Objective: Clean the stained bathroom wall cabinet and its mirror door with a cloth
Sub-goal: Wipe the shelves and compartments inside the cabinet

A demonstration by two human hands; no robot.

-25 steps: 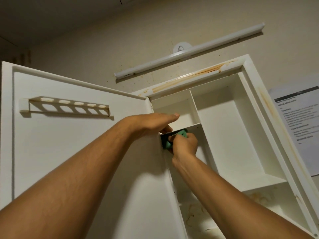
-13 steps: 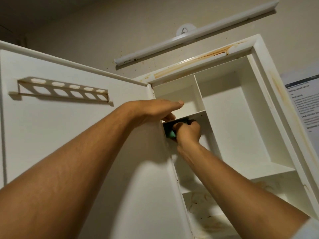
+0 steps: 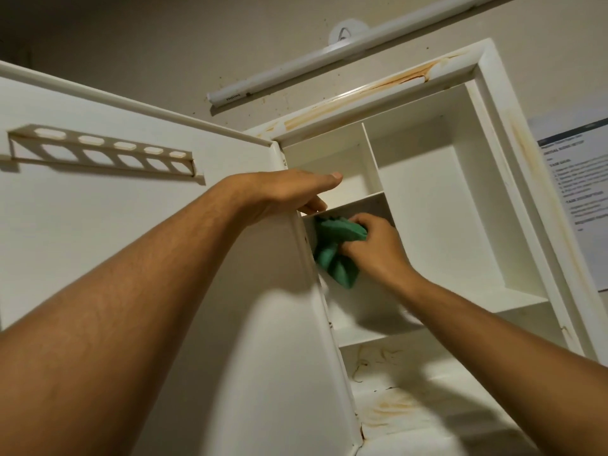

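Cloth (image 3: 337, 255): green, bunched, gripped in your right hand (image 3: 375, 246), fingers curled round the wad, a loose tail hanging below the fist. Soft and light, no stiffness of its own. It goes only where your fingers push it, so keep it wadded for pressure and fold a corner out for the seams.

Position: cloth is pressed into the left compartment of the cabinet (image 3: 487, 70), just under the small shelf (image 3: 358, 203), against the side wall next to the hinge edge.

Left hand (image 3: 289, 192): just above and left of the cloth, thumb straight, fingers hooked over the edge where the door (image 3: 98, 241) meets the cabinet. Looks like it is steadying the door. The hands are near each other, with the shelf edge between them.

Door stands open to your left, inner face toward you. It probably swings freely, and the mirror side, not visible here, will be fragile and will smear. Hold it by the edge, not the face.

Brown stains (image 3: 394, 81) run along the cabinet's top frame, and more (image 3: 388, 406) sit on the bottom shelf. Both are well clear of the cloth. Dried marks like these will likely need firm rubbing.
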